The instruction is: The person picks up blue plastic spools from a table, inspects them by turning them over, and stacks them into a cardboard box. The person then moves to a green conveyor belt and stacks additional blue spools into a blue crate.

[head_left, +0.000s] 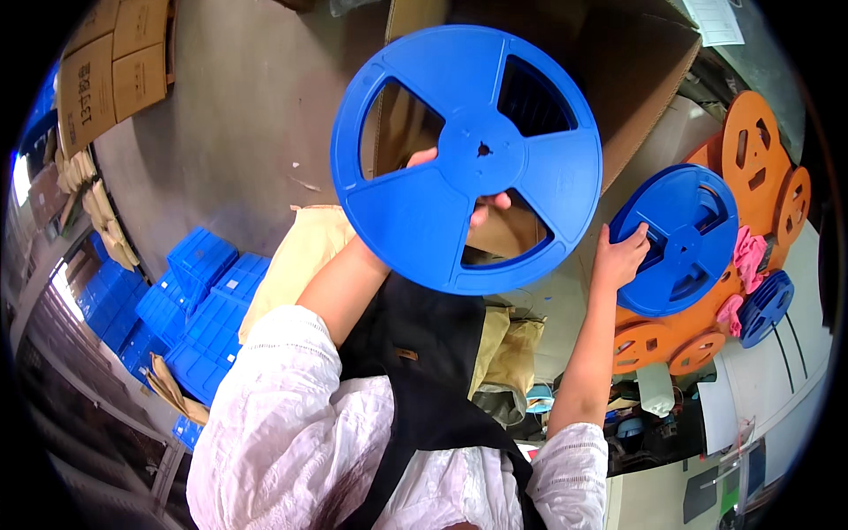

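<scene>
A large blue plastic reel [397, 208], with wedge-shaped openings and a small hub hole, is held up in front of me. My left hand [491, 207] is closed on it from behind, and its fingers show through the openings. On my right, a second blue reel [685, 212] stands tilted against an orange rack, apparently with more reels behind it. My right hand [623, 256] grips its left side, fingertips hooked in at an opening.
An open cardboard box [632, 88] stands beyond the held reel, with dark reels inside. The orange rack [755, 146] has round plates, pink cloth [749, 258] and small blue reels [767, 309]. Blue crates [199, 353] are stacked at left; cartons [115, 71] stand far left.
</scene>
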`<state>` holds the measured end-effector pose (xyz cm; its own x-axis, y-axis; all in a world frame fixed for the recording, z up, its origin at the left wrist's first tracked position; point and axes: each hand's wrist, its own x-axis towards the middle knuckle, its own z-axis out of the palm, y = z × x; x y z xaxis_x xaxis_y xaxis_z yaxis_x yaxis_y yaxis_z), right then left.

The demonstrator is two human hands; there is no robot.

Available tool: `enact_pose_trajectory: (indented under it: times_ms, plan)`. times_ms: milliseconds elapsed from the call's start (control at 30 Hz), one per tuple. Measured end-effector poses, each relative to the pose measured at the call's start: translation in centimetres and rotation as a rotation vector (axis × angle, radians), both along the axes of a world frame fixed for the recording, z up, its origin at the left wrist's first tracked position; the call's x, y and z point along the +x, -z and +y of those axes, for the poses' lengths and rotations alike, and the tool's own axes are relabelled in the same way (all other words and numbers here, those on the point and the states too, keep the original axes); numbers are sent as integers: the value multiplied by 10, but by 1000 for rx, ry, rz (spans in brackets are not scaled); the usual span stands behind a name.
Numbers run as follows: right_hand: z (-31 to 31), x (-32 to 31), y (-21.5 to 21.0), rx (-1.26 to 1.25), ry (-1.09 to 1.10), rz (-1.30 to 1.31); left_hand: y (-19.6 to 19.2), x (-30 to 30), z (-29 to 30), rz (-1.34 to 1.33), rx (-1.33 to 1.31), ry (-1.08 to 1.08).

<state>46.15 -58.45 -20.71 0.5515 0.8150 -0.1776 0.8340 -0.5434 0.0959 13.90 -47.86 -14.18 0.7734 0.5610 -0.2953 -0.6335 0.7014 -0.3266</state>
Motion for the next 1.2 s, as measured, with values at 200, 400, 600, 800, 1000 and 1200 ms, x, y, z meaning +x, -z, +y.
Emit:
enact_pose_trajectory:
  times_ms: [200,400,600,800,1000,1200]
  plan:
    - [-1,1,2,15,4,19,-1,-5,8,191,29,30]
    - [-6,6,1,69,34,87,42,-8,17,1136,149,410]
    - [-8,7,2,142,57,147,190,13,33,1345,189,604]
    - [-11,4,8,149,132,201,294,48,48,1067,-110,607]
    - [-13,1,-9,187,164,291,284,79,57,1349,7,684]
    - [-57,10,-89,262,249,381,250,63,55,1274,208,889]
